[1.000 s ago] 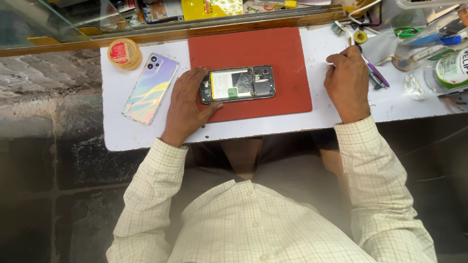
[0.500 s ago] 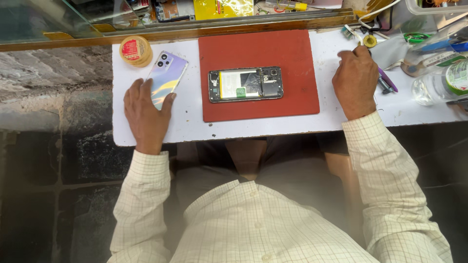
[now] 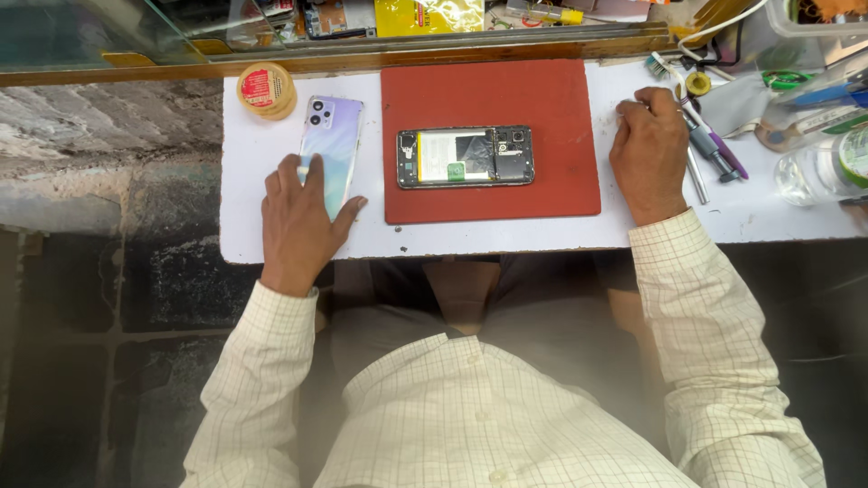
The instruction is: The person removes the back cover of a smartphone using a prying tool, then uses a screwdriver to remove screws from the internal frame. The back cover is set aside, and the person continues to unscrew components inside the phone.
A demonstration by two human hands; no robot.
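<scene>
At the left of centre in the frame, on the white worktop (image 3: pixel 542 237), I see my left hand (image 3: pixel 298 221) lying flat over the lower end of a glossy iridescent lilac-blue phone back cover (image 3: pixel 331 149) — its fingers spread wide and resting on it, not closed around it. Just above that cover, towards the upper left, sits a small round tan tin with a red label (image 3: pixel 265 89). In the middle lies a red rectangular work mat (image 3: pixel 542 99), and on it an opened black smartphone with its battery and circuit boards exposed (image 3: pixel 466 156), apart from both hands. At the right of the frame my right hand (image 3: pixel 649 154) is curled, fingers bent narrow at the mat's edge; whether they pinch anything I cannot tell. Beside it lie slim screwdrivers with grey and purple handles (image 3: pixel 710 149).
</scene>
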